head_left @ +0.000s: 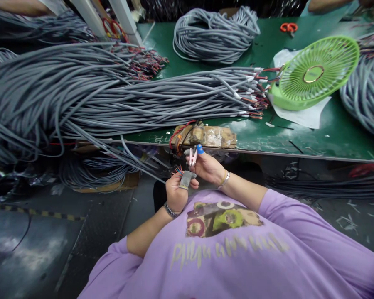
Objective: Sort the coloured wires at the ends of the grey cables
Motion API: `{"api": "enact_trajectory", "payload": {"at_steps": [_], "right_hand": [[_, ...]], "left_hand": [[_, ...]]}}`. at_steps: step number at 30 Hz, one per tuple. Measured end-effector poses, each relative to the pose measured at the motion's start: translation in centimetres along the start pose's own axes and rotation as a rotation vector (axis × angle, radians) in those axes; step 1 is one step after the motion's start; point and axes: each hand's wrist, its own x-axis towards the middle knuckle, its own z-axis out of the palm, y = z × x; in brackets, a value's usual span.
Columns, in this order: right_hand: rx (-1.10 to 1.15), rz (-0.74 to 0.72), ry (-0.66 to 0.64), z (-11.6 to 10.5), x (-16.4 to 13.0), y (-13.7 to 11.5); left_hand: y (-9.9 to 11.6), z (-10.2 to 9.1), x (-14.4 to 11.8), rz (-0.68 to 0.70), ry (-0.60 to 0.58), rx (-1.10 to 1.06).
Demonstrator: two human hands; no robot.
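Grey sheathed cable end with fanned coloured inner wires: held in front of the chest, below the bench edge, at 12 o'clock from the left wrist. Left hand clamped around the grey sheath, thumb pressed over it. Right hand, at 2 o'clock from the left, closed on small pink-handled snips; blue fingertip cover worn on one finger. Snip blades close above the wire tips; contact not discernible.

Judgement on the step in hand: best done with the sheath gripped close to the wires, one conductor singled out at a time, blades square to it.

Outward: taped brown block with red leads on the bench edge at 12 o'clock. Long bundle of grey cables with stripped ends beyond it. Coiled grey cable farther back. Green plastic fan at 2 o'clock, lying on white paper. Orange-handled scissors behind the fan.
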Motion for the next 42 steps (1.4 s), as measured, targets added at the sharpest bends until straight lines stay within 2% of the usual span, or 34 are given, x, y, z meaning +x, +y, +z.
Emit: {"api": "enact_trajectory", "payload": {"at_steps": [3, 11, 13, 16, 18, 20, 22, 24, 26, 28, 30, 36, 42], "right_hand": [[0.019, -0.018, 0.015, -0.1, 0.2, 0.3], [-0.046, 0.008, -0.070, -1.3, -0.5, 0.3], [-0.072, 0.000, -0.071, -2.0, -0.6, 0.1], [-0.155, -0.057, 0.005, -3.4, -1.0, -0.3], [-0.256, -0.181, 0.052, -4.3, -1.7, -0.8], [-0.363, -0.302, 0.024, -5.0, -2.8, -1.7], [-0.484, -0.414, -0.021, -5.3, -4.0, -3.1], [-0.650, -0.583, -0.034, -5.5, -5.1, -4.8], [-0.853, -0.852, 0.050, -5.6, -5.6, -6.8], [-1.074, -1.071, 0.225, -5.9, -5.4, -8.5], [-1.212, -1.220, 0.362, -6.2, -4.6, -9.7], [-1.469, -1.291, 0.362, -6.7, -2.9, -10.3], [-1.485, -1.297, 0.339, -6.6, -3.0, -10.3]], "left_hand": [[0.0, 0.0, 0.1, -0.011, -0.012, 0.011], [0.0, -0.5, -0.4, -0.024, -0.041, 0.039], [0.0, -0.8, -0.5, -0.034, -0.097, 0.083], [-0.2, -1.4, -0.6, -0.023, -0.273, 0.183], [-0.8, -2.1, -0.9, -0.014, -0.385, 0.239], [-1.8, -3.0, -1.4, -0.055, -0.426, 0.285], [-2.9, -4.0, -2.0, -0.154, -0.397, 0.325], [-3.8, -4.8, -2.5, -0.244, -0.379, 0.343], [-4.2, -5.4, -3.0, -0.284, -0.371, 0.346], [-4.2, -5.6, -3.3, -0.293, -0.359, 0.356], [-4.0, -5.6, -3.5, -0.285, -0.346, 0.374], [-3.4, -4.8, -3.9, -0.261, -0.301, 0.379], [-2.3, -4.1, -5.3, -0.233, -0.246, 0.408]]}}
